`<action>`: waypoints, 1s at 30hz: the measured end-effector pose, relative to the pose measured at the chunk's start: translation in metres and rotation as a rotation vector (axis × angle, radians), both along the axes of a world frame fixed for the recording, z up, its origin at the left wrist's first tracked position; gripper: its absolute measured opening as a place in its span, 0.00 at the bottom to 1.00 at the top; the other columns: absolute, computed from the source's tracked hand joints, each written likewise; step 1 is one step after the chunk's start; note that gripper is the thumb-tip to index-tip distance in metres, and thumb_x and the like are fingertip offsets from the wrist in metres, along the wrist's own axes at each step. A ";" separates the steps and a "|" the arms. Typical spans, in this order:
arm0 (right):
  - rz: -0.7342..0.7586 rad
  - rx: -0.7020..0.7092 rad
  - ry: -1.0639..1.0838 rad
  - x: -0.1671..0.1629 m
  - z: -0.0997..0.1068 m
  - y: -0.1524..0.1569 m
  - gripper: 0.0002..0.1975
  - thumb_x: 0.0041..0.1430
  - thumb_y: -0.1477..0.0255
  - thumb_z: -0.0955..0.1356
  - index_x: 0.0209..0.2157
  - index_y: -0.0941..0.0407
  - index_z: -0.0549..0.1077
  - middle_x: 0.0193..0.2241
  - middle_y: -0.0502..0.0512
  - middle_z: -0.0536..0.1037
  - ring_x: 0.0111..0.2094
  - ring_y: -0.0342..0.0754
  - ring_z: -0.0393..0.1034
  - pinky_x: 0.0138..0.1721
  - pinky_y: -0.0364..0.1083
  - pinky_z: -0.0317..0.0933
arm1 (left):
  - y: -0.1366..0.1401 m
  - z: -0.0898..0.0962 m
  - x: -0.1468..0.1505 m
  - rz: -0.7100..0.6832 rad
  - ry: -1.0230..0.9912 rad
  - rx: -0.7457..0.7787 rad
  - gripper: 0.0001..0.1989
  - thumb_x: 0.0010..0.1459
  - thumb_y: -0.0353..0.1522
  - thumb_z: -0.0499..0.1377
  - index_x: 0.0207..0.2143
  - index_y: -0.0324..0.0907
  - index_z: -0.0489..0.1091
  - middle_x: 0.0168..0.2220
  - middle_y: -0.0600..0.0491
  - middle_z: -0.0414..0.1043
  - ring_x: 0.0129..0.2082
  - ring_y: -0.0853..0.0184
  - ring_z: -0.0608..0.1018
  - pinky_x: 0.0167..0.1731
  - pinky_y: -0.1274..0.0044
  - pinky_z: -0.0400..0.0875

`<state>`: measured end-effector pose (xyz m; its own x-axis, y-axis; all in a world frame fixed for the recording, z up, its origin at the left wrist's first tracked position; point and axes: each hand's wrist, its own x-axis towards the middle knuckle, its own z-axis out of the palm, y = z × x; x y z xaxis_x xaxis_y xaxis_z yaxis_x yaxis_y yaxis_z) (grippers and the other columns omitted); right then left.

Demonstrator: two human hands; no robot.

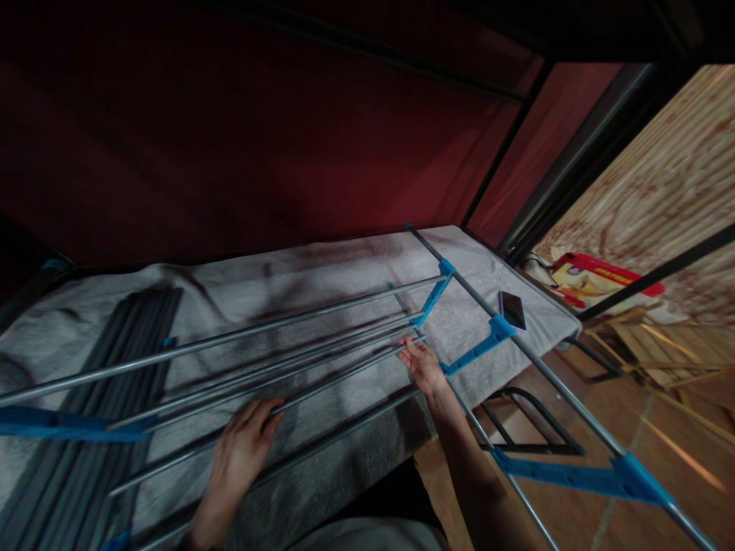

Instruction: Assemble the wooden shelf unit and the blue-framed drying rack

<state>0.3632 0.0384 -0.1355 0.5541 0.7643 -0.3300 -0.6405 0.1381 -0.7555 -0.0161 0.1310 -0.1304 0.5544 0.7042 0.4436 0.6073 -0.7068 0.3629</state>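
Note:
Both of my hands are on one thin grey metal tube [338, 375], which runs slantwise across the bed. My left hand [244, 436] wraps round the tube near its middle, thumb and fingers closed on it. Close to the tube's far right end, my right hand [425, 366] pinches it between thumb and fingertips. That end lies near a blue plastic connector [476, 353] of a partly assembled tube frame. Other parallel tubes [304, 315] span between the right-hand connectors and a blue connector [69, 425] at the left. The tube's left end sticks out free past my left hand.
A bundle of grey tubes [103, 428] lies on the grey blanket [344, 264] at the left. A phone [513, 310] rests near the right edge. Beyond stand dark bed posts [505, 145], a red and yellow package [602, 279] and a wooden stool [671, 356].

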 end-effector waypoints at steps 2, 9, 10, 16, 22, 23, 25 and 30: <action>0.001 -0.002 0.000 0.000 0.001 0.000 0.15 0.44 0.67 0.82 0.30 0.52 0.77 0.33 0.48 0.83 0.31 0.41 0.77 0.36 0.41 0.73 | -0.001 0.001 0.000 -0.006 -0.001 -0.003 0.18 0.69 0.45 0.50 0.43 0.45 0.75 0.39 0.52 0.80 0.38 0.63 0.82 0.38 0.73 0.77; -0.030 -0.005 0.013 -0.001 0.002 0.001 0.15 0.43 0.66 0.82 0.30 0.52 0.77 0.31 0.47 0.83 0.29 0.41 0.76 0.33 0.41 0.73 | -0.001 0.003 0.000 -0.013 -0.009 -0.033 0.17 0.69 0.44 0.51 0.43 0.45 0.76 0.39 0.52 0.80 0.38 0.63 0.83 0.39 0.73 0.77; -0.036 -0.008 0.018 -0.001 0.002 0.001 0.16 0.43 0.66 0.82 0.30 0.52 0.77 0.31 0.47 0.83 0.28 0.40 0.75 0.33 0.40 0.72 | -0.001 0.003 0.001 -0.016 -0.006 -0.025 0.18 0.69 0.44 0.51 0.43 0.45 0.76 0.40 0.52 0.80 0.38 0.63 0.83 0.39 0.73 0.78; -0.078 -0.038 0.039 0.000 0.001 0.003 0.16 0.42 0.66 0.82 0.29 0.52 0.76 0.27 0.45 0.81 0.26 0.40 0.74 0.30 0.40 0.71 | -0.001 0.001 0.000 -0.039 0.032 0.078 0.19 0.70 0.43 0.50 0.46 0.45 0.77 0.40 0.52 0.81 0.39 0.62 0.83 0.40 0.71 0.78; -0.108 -0.039 0.094 0.001 -0.001 0.005 0.17 0.41 0.69 0.82 0.26 0.52 0.73 0.25 0.43 0.80 0.24 0.39 0.73 0.29 0.40 0.70 | -0.001 -0.002 -0.001 -0.029 0.057 0.097 0.20 0.70 0.43 0.49 0.48 0.45 0.77 0.41 0.51 0.82 0.39 0.61 0.83 0.40 0.70 0.78; -0.112 -0.040 0.104 0.001 -0.001 0.005 0.17 0.41 0.69 0.82 0.26 0.52 0.72 0.25 0.43 0.80 0.24 0.39 0.73 0.29 0.40 0.70 | -0.001 -0.002 -0.001 -0.029 0.058 0.084 0.20 0.70 0.43 0.49 0.47 0.45 0.77 0.41 0.51 0.82 0.39 0.61 0.83 0.40 0.70 0.78; -0.115 -0.042 0.114 0.001 -0.001 0.005 0.17 0.41 0.70 0.82 0.26 0.52 0.72 0.24 0.42 0.79 0.23 0.39 0.72 0.30 0.39 0.70 | -0.001 -0.002 -0.001 -0.025 0.067 0.049 0.20 0.70 0.44 0.49 0.47 0.45 0.77 0.41 0.51 0.82 0.39 0.61 0.83 0.40 0.70 0.78; -0.084 -0.048 0.074 0.000 0.001 0.004 0.15 0.42 0.70 0.81 0.26 0.53 0.73 0.26 0.45 0.80 0.24 0.39 0.72 0.30 0.39 0.69 | -0.002 -0.002 -0.001 0.014 0.109 -0.035 0.20 0.69 0.45 0.49 0.47 0.47 0.77 0.42 0.51 0.82 0.40 0.60 0.83 0.41 0.70 0.78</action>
<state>0.3637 0.0429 -0.1345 0.5879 0.6989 -0.4073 -0.6826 0.1585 -0.7133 -0.0167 0.1290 -0.1321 0.5884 0.7258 0.3564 0.6540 -0.6864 0.3180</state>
